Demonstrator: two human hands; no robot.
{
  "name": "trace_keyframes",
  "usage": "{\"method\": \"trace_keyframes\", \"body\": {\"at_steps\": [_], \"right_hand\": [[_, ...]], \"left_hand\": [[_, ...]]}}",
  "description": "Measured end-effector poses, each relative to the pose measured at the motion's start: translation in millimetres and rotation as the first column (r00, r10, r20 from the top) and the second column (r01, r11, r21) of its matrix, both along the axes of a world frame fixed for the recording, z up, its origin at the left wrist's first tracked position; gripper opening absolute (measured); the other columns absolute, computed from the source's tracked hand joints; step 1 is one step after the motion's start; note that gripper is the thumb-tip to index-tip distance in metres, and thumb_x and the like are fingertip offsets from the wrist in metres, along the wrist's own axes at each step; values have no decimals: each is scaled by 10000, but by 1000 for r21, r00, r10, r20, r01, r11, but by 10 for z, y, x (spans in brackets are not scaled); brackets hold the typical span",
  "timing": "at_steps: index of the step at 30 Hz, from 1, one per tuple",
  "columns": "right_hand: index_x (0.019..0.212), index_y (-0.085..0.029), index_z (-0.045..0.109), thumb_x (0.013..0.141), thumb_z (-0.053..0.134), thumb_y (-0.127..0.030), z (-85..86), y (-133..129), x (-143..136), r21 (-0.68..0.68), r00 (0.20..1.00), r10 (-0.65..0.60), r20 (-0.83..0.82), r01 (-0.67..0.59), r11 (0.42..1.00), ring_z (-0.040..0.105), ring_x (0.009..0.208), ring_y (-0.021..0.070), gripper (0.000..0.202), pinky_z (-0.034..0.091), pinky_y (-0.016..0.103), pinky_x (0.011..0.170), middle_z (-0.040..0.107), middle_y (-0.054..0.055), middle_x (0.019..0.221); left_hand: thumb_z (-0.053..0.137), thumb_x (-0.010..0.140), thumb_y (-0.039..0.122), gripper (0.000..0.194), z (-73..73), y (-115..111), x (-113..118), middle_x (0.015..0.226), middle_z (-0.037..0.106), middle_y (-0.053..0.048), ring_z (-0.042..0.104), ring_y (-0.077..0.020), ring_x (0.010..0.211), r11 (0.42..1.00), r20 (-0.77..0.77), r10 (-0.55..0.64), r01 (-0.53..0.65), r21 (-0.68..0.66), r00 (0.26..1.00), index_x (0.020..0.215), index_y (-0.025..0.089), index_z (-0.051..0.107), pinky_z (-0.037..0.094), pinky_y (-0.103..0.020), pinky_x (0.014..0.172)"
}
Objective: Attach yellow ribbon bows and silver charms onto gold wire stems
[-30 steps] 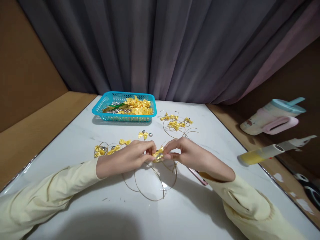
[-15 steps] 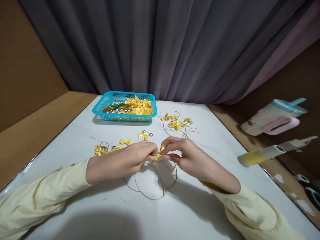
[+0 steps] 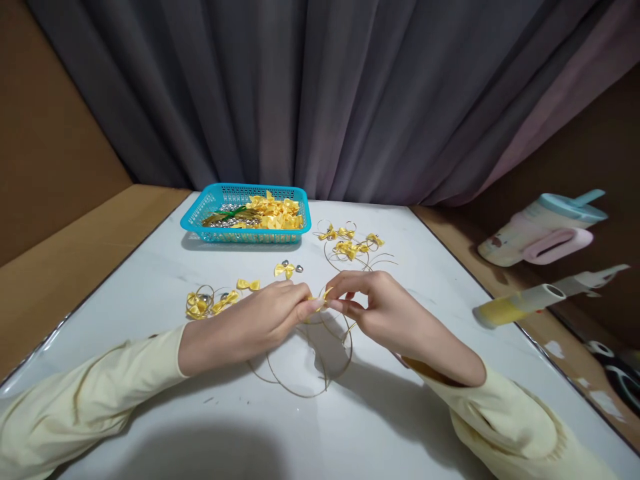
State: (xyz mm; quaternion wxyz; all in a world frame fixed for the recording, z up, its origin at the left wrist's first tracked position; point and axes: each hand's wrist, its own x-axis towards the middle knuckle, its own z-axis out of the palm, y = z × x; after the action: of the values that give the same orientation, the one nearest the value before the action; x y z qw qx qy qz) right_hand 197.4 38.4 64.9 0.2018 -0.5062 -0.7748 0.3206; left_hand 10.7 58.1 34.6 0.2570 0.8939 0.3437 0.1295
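Note:
My left hand (image 3: 280, 310) pinches a small yellow bow (image 3: 317, 308) from the left, its thumb lying across the front. From the right, my right hand (image 3: 367, 300) has thumb and index finger closed on the bow's other edge. Thin gold cord (image 3: 300, 395) hangs in wide loops below both hands over the white table. Part of the bow is hidden behind my fingers. Just beyond my left hand lie a loose yellow bow (image 3: 248, 285) and another bow (image 3: 284, 270) with two small silver bells.
A blue basket (image 3: 245, 239) of yellow bows and silver bells stands at the back. Bows with gold cord (image 3: 350, 249) lie right of it; more bows (image 3: 199, 305) lie left. At the right are a cup (image 3: 540, 230), a glue bottle (image 3: 520, 303) and scissors (image 3: 623, 377).
My left thumb has moved up and right over the bow. My right fingers have shifted slightly on the bow's edge. The whole view has moved slightly.

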Motion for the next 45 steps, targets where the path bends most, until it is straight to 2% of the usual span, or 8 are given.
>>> {"method": "trace_keyframes", "body": {"at_steps": [6,12,15,19,26,31,38,45], "right_hand": [[756,-136,652,716,489,-30,-5,-39,-24,28,997,-40,59,38,999,571,721,147,198,413,234,626,667,52,821],[734,-125,644,688,480,-29,-15,-52,-21,54,996,-31,88,26,998,544,675,136,195,392,234,605,648,43,765],[711,-127,629,662,469,-15,-31,-61,-11,62,995,-12,102,5,998,534,656,132,201,385,233,596,638,40,748],[678,-129,611,637,456,9,-47,-79,-1,103,992,5,125,-18,995,527,640,127,212,377,234,590,634,38,736],[715,-130,633,624,459,-4,-29,-105,-14,119,988,-51,149,33,992,529,620,137,233,355,236,547,642,48,725],[697,-138,632,610,466,-7,-35,-112,-18,125,986,-73,153,54,991,536,609,138,229,362,241,574,649,48,701],[717,-133,652,609,470,-14,-24,-109,-19,134,982,-94,165,73,988,551,625,150,242,362,245,577,663,65,716],[719,-138,654,621,476,-20,-42,-97,-4,128,984,-72,161,52,990,540,605,140,235,349,234,536,655,52,696]], "left_hand": [[249,952,190,276,-48,-32,3,691,439,7,441,-144,646,986,-9,-52,53,158,999,719,183,398,357,-276,635],[332,945,352,274,-55,-67,25,738,490,-17,467,-166,703,983,-12,-32,34,181,999,784,166,453,378,-299,666],[354,943,324,243,-73,-79,37,757,504,-23,482,-165,716,977,5,-38,36,209,999,806,160,470,384,-292,671],[336,946,239,194,-76,-85,48,764,518,-14,497,-149,708,984,66,-35,23,176,997,832,171,478,397,-264,677],[312,955,248,224,-33,-107,67,804,559,3,517,-136,720,999,114,41,-45,31,993,856,193,505,407,-244,711],[293,948,238,250,-62,-109,96,779,559,-8,518,-152,730,995,150,45,-57,82,988,818,192,502,408,-263,717],[377,932,213,147,-141,-118,143,832,578,-26,509,-161,781,984,193,29,-62,166,981,861,176,501,377,-285,742],[363,935,204,173,-149,-120,152,829,600,-19,511,-162,777,981,210,56,-93,169,976,848,181,511,368,-296,750]]}}
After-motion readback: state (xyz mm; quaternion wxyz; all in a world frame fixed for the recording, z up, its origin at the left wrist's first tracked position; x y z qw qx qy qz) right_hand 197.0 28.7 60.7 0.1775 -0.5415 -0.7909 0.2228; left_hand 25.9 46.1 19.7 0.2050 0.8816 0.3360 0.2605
